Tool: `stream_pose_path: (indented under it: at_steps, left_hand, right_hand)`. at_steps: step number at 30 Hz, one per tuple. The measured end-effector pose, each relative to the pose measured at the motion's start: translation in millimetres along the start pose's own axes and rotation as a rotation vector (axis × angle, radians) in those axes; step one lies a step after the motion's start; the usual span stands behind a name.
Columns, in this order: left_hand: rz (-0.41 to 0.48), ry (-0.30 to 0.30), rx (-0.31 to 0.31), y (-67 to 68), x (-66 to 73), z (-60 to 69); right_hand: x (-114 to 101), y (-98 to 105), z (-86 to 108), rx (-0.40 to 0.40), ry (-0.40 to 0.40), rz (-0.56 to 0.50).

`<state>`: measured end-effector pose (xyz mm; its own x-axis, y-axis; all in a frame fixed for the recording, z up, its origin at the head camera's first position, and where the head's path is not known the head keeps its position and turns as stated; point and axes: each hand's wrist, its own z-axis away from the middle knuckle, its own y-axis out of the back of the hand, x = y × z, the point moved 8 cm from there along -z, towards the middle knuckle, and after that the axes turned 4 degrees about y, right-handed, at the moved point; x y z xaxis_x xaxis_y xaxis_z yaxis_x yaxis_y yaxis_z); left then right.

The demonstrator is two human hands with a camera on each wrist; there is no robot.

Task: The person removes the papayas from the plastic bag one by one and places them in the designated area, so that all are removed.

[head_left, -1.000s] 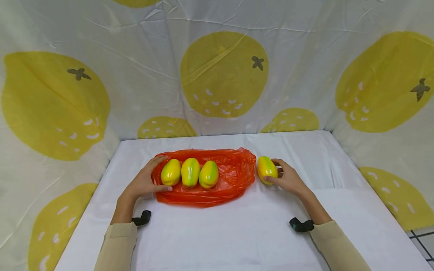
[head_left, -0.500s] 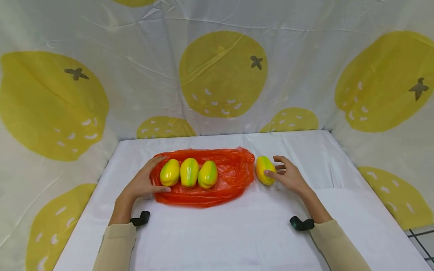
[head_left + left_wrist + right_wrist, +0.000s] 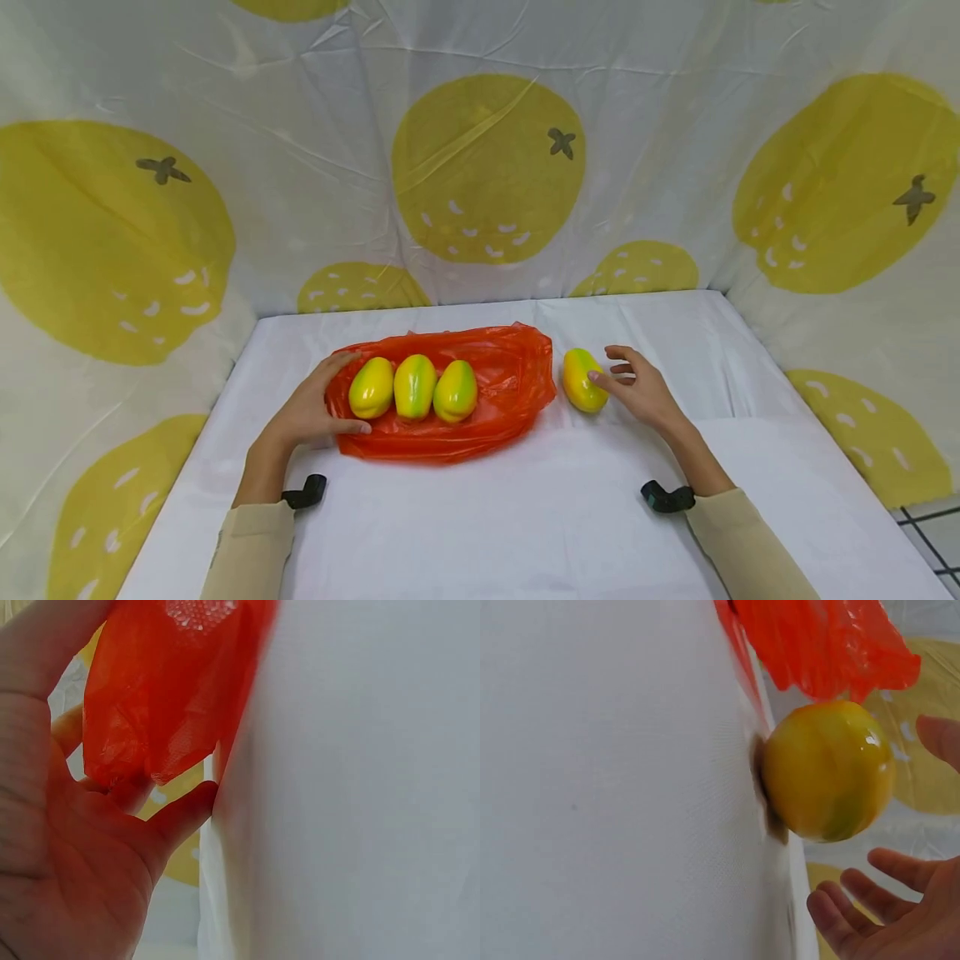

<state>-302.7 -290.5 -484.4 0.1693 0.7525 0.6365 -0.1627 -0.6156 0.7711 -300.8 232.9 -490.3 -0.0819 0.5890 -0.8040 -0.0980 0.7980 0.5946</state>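
Note:
A red plastic bag (image 3: 510, 375) lies spread on the table, and three glossy yellow-green fruits, mango-like in shape, rest on it in a row: left (image 3: 371, 388), middle (image 3: 414, 387) and right (image 3: 455, 392). My left hand (image 3: 311, 410) is spread about the bag's left end, thumb in front and fingers behind. In the left wrist view its fingers touch the bag's hanging edge. To the right of the bag sits another such fruit (image 3: 582, 380) on the cloth. My right hand (image 3: 637, 392) stands beside it with fingers parted; the right wrist view shows a gap between hand and fruit (image 3: 829, 771).
A white cloth (image 3: 480, 525) covers the table. White curtains printed with large yellow lemons (image 3: 487, 167) stand behind and on both sides. Each wrist carries a small black camera, left (image 3: 304, 492) and right (image 3: 667, 497). A tiled floor (image 3: 933, 533) shows at the lower right.
My right hand has loosened from around the single fruit and drawn slightly to the right. My left hand stays at the bag's left end. The whole head view has shifted a little.

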Motion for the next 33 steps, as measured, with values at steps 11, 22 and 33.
stream_pose_path:
  at_steps: [11, 22, 33]
  left_hand:
    - [0.027, -0.007, -0.003, 9.0, -1.4, 6.4]
    - [0.05, 0.004, -0.027, 7.6, -0.5, 7.9]
    - [0.039, -0.001, -0.019, 0.9, 4.0, 4.4]
  right_hand:
    - [-2.4, -2.7, -1.8, 0.01, 0.031, 0.006]
    - [-9.0, -4.6, -0.7, 0.014, 0.028, -0.001]
    - [-26.6, -2.1, -9.5, 0.057, 0.109, -0.022]
